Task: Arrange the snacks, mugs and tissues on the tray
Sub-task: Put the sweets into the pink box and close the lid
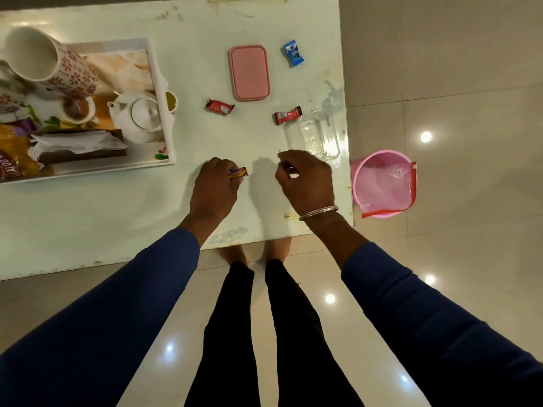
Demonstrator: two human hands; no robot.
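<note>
Both hands are low over the pale table [117, 224], near its front edge. The left hand [216, 183] has its fingers curled around a small red-and-yellow wrapped candy [239, 173] — one end pokes out past the fingertips. The right hand [307, 179] is curled too, pinching something tiny and whitish that I can't make out; there's a silver bangle [318, 212] on that wrist.

The tray [160, 83] sits at the left of the table with a flower-print mug [50, 63] on it, plus tissues [79, 143] and a snack packet [14, 163] at the near corner.

Loose on the table: two red candies [219, 106] [288, 115], a blue candy [293, 53], a pink lid [249, 72] and a clear plastic box [314, 136] just beyond the right hand. A pink bucket [383, 183] stands on the floor — right beside the table's corner.
</note>
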